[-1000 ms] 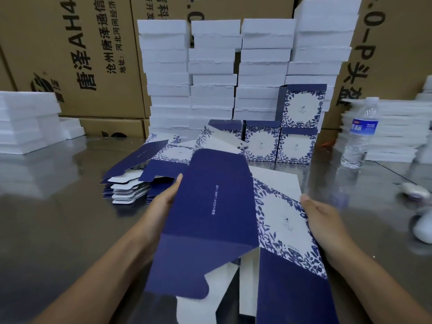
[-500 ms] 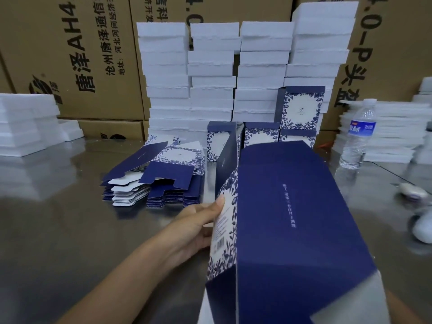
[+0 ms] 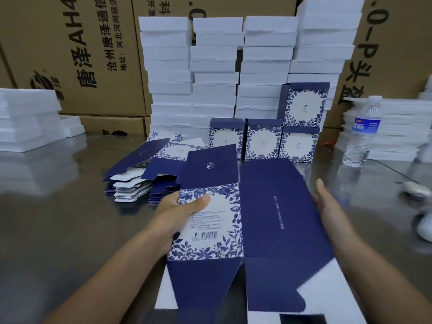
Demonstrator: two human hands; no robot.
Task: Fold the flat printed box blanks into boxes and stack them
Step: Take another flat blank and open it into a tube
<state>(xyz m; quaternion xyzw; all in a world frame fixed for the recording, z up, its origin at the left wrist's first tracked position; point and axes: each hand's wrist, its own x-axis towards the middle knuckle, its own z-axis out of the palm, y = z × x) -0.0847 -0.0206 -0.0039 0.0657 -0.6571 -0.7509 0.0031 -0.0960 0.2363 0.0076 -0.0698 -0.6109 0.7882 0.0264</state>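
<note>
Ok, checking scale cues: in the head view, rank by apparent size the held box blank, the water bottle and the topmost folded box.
Largest: held box blank, partly from nearness.
Alike, so unranked: topmost folded box and water bottle.

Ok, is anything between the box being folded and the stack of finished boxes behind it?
Nothing visible. The held box sits straight in front of the finished boxes; the pile of flat blanks lies off to the left and the water bottle to the right.
</note>
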